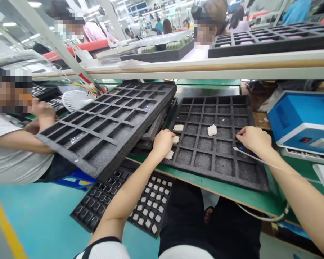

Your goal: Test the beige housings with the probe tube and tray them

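both hands (163, 143) at gridded tray (203, 160)

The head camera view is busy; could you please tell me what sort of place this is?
Probably a factory assembly floor: a gridded black tray holds small pale pieces on a green workbench, a blue-and-white box with a red switch stands nearby, and other people are around.

One head view, worn — looks forward and down over the worktop (205, 182). Left hand (163, 144) and right hand (255, 140) near, mid-height. Lap (187, 219) and floor (40, 223) low in frame; rail (178, 70) crosses above — room beyond, far off, up top.
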The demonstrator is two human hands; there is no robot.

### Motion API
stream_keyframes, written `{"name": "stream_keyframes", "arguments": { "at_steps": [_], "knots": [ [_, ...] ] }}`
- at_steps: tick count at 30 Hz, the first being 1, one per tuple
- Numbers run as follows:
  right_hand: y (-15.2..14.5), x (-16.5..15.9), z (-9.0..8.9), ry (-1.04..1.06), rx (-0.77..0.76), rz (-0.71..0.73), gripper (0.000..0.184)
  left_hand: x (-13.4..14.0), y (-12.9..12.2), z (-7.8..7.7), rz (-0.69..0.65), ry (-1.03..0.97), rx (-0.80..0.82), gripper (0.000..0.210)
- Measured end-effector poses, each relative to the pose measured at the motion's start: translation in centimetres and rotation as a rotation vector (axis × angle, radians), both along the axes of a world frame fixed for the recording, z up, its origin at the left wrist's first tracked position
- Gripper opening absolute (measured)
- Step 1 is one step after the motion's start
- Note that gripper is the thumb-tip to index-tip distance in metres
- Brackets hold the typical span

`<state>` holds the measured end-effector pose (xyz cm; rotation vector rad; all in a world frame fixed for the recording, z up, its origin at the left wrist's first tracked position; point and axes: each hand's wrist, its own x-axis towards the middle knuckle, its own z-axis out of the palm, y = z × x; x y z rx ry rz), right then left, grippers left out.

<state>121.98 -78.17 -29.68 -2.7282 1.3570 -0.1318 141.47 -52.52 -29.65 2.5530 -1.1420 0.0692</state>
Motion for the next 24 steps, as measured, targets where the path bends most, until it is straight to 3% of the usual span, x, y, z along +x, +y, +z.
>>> {"name": "stream_keyframes", "arguments": {
  "at_steps": [5, 10, 17, 21, 24],
  "knots": [
    [0.0, -0.2, -0.5, -0.115, 0.024, 0.022, 0.024, -2.5, -2.8, 1.9, -0.120, -0.002, -0.067, 0.027],
    [-0.1, -0.6, -1.0, -0.452, 0.117, 0.096, 0.021, -4.3, -7.8, 3.0, -0.332, 0.082, -0.079, 0.023],
    [0.1, -1.3, -2.2, -0.701, 0.284, 0.157, 0.016, -2.4, -13.8, 2.0, -0.343, 0.215, 0.034, 0.023],
    [0.0, -1.8, -2.7, -0.707, 0.211, 0.196, 0.022, -1.1, -14.5, 1.5, -0.319, 0.326, 0.041, 0.023],
    [-0.5, -1.6, -3.4, -0.710, 0.195, 0.174, 0.031, -0.7, -14.5, 0.9, -0.299, 0.421, 0.018, 0.034]
  ]
}}
